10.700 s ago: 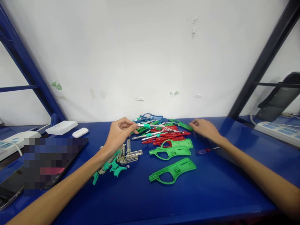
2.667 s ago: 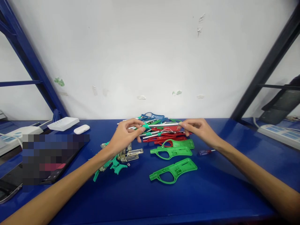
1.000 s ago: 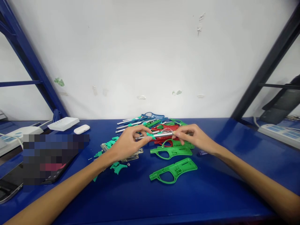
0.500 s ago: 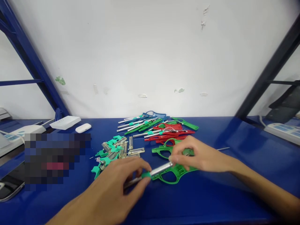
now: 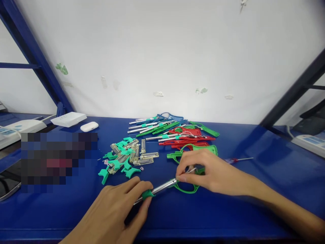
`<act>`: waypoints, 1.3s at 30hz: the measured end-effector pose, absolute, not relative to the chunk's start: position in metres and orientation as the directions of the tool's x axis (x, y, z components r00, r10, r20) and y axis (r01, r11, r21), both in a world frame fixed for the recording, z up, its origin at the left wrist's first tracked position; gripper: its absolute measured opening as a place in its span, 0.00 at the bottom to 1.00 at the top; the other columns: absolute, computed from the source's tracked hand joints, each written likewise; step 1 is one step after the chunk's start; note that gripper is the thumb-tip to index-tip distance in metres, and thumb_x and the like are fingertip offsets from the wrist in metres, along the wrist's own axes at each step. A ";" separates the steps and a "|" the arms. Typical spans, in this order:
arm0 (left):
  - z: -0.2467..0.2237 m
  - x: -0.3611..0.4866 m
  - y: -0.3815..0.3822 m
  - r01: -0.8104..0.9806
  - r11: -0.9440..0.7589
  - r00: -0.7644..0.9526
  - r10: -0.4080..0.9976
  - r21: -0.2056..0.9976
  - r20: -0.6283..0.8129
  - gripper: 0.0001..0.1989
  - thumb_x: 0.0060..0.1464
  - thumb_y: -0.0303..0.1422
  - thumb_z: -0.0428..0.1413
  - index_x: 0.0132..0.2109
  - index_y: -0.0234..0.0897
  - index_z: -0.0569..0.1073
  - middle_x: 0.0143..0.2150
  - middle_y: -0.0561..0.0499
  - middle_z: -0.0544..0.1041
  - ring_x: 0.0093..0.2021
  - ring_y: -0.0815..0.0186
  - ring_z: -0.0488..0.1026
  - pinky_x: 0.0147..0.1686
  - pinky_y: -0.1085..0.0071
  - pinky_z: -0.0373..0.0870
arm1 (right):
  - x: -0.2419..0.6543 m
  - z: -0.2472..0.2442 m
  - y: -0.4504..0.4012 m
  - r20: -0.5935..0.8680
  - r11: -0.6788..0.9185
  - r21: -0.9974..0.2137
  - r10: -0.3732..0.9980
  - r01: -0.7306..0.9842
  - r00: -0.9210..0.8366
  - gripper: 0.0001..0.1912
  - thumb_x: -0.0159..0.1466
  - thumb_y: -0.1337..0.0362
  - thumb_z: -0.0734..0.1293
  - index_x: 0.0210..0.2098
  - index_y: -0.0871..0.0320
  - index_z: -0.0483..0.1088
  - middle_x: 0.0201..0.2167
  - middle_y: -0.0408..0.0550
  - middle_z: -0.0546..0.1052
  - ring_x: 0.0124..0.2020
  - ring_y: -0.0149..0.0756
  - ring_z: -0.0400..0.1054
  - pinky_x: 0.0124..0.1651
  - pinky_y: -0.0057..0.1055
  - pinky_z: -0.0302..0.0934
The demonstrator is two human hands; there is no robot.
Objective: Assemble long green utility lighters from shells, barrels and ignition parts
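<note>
Left grip [image 5: 119, 205] is pinching a metal tube [image 5: 164, 186] by its green collar [image 5: 147, 194]; right grip [image 5: 207, 171] is pinching the tip [image 5: 174, 181]. Sharp tugging would be risking a torn white wire [image 5: 192, 170].

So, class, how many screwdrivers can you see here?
1: a screwdriver on the blue table near the right hand, shaft pointing right. Any under the piled parts would be hidden.

Behind the blue table [image 5: 228, 217] rises a white wall [image 5: 142, 51] — peeled patches [image 5: 61, 68] mark it above the table's back edge. A blue post [image 5: 38, 57] slants at the table's back left, a dark post [image 5: 297, 88] at its back right.
</note>
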State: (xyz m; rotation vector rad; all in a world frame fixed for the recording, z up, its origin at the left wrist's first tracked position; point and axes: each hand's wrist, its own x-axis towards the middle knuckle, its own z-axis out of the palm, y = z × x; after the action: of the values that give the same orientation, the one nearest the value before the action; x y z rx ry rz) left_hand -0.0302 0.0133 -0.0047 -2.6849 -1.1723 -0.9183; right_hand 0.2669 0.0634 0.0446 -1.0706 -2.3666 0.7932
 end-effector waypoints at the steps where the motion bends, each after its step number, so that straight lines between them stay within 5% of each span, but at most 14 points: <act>1: -0.006 -0.032 0.013 0.692 -0.703 0.538 0.654 0.166 0.532 0.13 0.77 0.37 0.48 0.58 0.48 0.76 0.49 0.53 0.87 0.42 0.62 0.88 0.32 0.72 0.79 | 0.267 0.043 0.063 0.143 0.552 -0.639 0.770 0.536 -0.622 0.10 0.74 0.54 0.73 0.40 0.51 0.84 0.39 0.44 0.85 0.38 0.37 0.77 0.42 0.33 0.66; 9: -0.008 -0.038 0.013 0.693 -0.706 0.588 0.671 0.146 0.451 0.15 0.76 0.33 0.47 0.59 0.48 0.75 0.45 0.52 0.83 0.36 0.63 0.84 0.31 0.68 0.75 | 0.266 0.034 0.059 0.181 0.625 -0.574 0.726 0.529 -0.663 0.09 0.75 0.59 0.72 0.42 0.51 0.85 0.40 0.45 0.84 0.38 0.35 0.78 0.43 0.31 0.67; 16: -0.005 -0.034 0.014 0.680 -0.727 0.599 0.625 0.094 0.501 0.14 0.74 0.29 0.46 0.51 0.44 0.76 0.45 0.49 0.80 0.31 0.65 0.81 0.27 0.69 0.73 | 0.267 0.030 0.057 0.195 0.650 -0.541 0.714 0.534 -0.672 0.10 0.76 0.60 0.70 0.43 0.52 0.86 0.40 0.47 0.84 0.37 0.35 0.78 0.41 0.32 0.69; 22: -0.003 -0.033 0.009 0.734 -0.663 0.610 0.547 -0.148 0.573 0.16 0.73 0.31 0.46 0.53 0.40 0.79 0.47 0.43 0.83 0.38 0.57 0.84 0.24 0.66 0.76 | 0.267 0.028 0.057 0.197 0.661 -0.532 0.704 0.529 -0.682 0.10 0.76 0.61 0.70 0.44 0.53 0.86 0.40 0.46 0.84 0.38 0.34 0.78 0.43 0.30 0.67; 26: -0.006 -0.023 0.002 0.722 -0.636 0.654 0.499 -0.273 0.569 0.18 0.72 0.31 0.49 0.60 0.37 0.79 0.51 0.40 0.85 0.48 0.49 0.85 0.38 0.58 0.85 | 0.267 0.027 0.058 0.207 0.671 -0.527 0.697 0.522 -0.687 0.09 0.76 0.62 0.70 0.44 0.54 0.85 0.39 0.45 0.83 0.37 0.33 0.77 0.43 0.30 0.67; 29: -0.009 -0.009 0.001 0.668 -0.710 0.696 0.492 -0.222 0.523 0.20 0.73 0.30 0.47 0.60 0.41 0.81 0.59 0.43 0.85 0.55 0.48 0.83 0.51 0.52 0.85 | 0.265 0.026 0.057 0.216 0.677 -0.519 0.695 0.522 -0.686 0.09 0.76 0.62 0.70 0.43 0.55 0.85 0.38 0.46 0.82 0.36 0.33 0.76 0.41 0.29 0.67; 34: -0.010 0.009 0.005 0.642 -0.766 0.670 0.531 -0.045 0.519 0.23 0.76 0.29 0.42 0.57 0.39 0.82 0.56 0.43 0.86 0.53 0.50 0.84 0.49 0.50 0.84 | 0.261 0.027 0.055 0.226 0.682 -0.507 0.695 0.527 -0.682 0.11 0.77 0.61 0.69 0.44 0.56 0.84 0.37 0.46 0.81 0.34 0.33 0.75 0.39 0.29 0.66; 39: -0.009 0.008 0.006 0.638 -0.765 0.616 0.576 0.088 0.537 0.22 0.76 0.29 0.43 0.63 0.34 0.79 0.53 0.41 0.85 0.51 0.52 0.83 0.50 0.53 0.84 | 0.260 0.027 0.054 0.239 0.693 -0.497 0.688 0.523 -0.685 0.10 0.77 0.61 0.69 0.45 0.55 0.84 0.37 0.46 0.82 0.35 0.33 0.75 0.39 0.29 0.67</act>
State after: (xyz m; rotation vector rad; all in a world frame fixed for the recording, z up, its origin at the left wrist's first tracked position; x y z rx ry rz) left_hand 0.0081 0.0057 -0.0088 -2.7233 -1.0263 -0.8446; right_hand 0.2602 0.0541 0.0265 -0.9401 -2.4942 0.5527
